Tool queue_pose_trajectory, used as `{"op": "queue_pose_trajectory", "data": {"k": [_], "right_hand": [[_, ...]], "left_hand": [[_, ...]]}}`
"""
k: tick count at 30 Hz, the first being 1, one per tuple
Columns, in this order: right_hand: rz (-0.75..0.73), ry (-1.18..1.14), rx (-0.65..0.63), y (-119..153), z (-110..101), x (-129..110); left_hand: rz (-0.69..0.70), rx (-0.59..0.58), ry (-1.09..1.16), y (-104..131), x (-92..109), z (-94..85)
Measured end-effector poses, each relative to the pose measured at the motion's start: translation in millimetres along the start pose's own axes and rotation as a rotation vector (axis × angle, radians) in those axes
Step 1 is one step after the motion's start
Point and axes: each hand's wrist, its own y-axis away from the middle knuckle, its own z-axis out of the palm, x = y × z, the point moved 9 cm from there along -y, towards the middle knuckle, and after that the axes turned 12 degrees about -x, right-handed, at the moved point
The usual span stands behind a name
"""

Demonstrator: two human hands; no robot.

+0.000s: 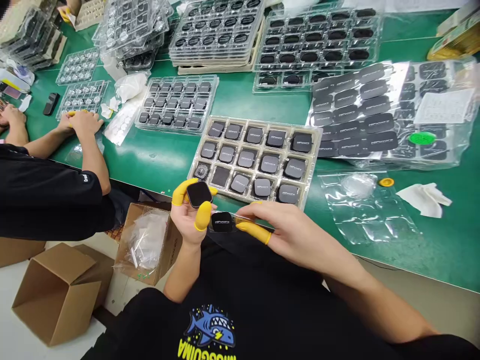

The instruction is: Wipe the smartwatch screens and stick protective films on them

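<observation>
Down at bottom center, left hand (189, 215) fingers pinch a black square case (198, 194), right hand (296, 232) fingers hold a second one (222, 222) in clear film, and the tray (314, 165) above looks nearly full, maybe two pockets left.

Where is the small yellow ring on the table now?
In the head view, the yellow ring lies on the green table at right, between the white cloth and an empty clear bag.
</observation>
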Motion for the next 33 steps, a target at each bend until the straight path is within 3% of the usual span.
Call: {"op": "queue_pose_trajectory", "data": {"k": [9,16,23,28,33], "right_hand": [[-0.005,0.116,-0.104,-13,8,4],[0.034,-0.105,-0.219,-17,17,22],[0.047,-0.04,-0.12,-18,18,22],[0.032,0.05,-0.099,-18,16,15],[0.051,-0.052,-0.089,-18,19,18]], "left_hand": [[-0.049,0.133,-0.004,-2,-12,1.0],[-0.045,0.122,0.066,-5,-22,-0.5],[0.082,0.089,0.086,-3,-16,4.0],[0.109,0.153,-0.053,0,-11,2.3],[0.16,0.186,-0.127,6,-6,2.9]]}}
